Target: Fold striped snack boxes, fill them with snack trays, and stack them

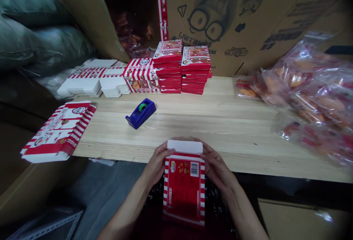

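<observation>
Between my two hands is a red box [184, 190] with striped red and white edges and a barcode on its face. Its white end flap [184, 146] stands up at the far end. My left hand [157, 163] grips the box's left upper corner, thumb beside the flap. On the opposite side my right hand [216, 164] is closed round the right upper corner. The box is held at the table's front edge, close to my body. Ahead and to the left, a blue tape dispenser [141, 113] with a green core rests on the table.
Stacked red boxes [180, 71] stand at the back middle, before a large carton [220, 19]. White folded cartons [79, 83] lie to their left. Flat striped boxes [59, 131] overhang the left front edge. Clear bags [311, 89] of small items pile up at right on the wooden table [220, 118].
</observation>
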Tool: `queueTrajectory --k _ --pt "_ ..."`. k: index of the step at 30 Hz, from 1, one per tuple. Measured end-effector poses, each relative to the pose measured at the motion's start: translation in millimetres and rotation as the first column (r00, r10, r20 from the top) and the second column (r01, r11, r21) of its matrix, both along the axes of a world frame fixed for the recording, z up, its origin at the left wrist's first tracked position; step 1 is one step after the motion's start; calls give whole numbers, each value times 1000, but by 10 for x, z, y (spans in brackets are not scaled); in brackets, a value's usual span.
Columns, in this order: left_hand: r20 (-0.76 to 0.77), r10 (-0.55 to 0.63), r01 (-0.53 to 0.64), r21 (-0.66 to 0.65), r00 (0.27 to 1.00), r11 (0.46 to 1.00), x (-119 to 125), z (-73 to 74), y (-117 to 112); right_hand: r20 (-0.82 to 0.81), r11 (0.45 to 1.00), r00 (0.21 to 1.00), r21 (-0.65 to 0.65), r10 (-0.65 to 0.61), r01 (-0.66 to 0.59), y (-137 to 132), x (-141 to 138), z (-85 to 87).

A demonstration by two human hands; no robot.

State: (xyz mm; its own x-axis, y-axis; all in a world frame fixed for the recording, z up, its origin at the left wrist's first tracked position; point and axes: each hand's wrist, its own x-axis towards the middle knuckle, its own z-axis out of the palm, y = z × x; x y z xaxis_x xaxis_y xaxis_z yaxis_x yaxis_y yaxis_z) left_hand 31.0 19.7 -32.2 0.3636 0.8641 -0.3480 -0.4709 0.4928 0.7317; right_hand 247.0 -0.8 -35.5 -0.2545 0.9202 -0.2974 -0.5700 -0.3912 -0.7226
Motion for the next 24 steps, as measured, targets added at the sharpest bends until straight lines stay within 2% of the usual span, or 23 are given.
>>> queueTrajectory --k 2,6,9,12,14,17,21,24 --pt "-45 -4 6 32 999 999 -2 -13 35 38 997 997 35 74 -75 32 53 -5" --pt "-206 22 27 232 978 972 -75 -41 62 183 991 982 112 52 -73 30 105 -98" --pt "-346 -24 151 344 938 927 -188 -38 58 329 973 944 214 6 -81 -8 130 -177" --pt "-448 -84 278 388 890 879 -278 -7 37 500 937 865 315 -28 -152 -52 196 -178" --pt "-480 -93 303 381 873 874 -288 31 18 559 921 829 324 -2 -216 -71 253 -116" --pt "-522 -99 320 352 847 879 -252 131 9 546 922 835 284 71 -264 -58 316 40" --pt "-610 -149 429 343 778 836 -241 312 55 545 909 814 206 200 -362 36 333 243" --pt "-647 -144 447 331 748 831 -257 384 103 553 887 789 178 268 -426 107 315 318"
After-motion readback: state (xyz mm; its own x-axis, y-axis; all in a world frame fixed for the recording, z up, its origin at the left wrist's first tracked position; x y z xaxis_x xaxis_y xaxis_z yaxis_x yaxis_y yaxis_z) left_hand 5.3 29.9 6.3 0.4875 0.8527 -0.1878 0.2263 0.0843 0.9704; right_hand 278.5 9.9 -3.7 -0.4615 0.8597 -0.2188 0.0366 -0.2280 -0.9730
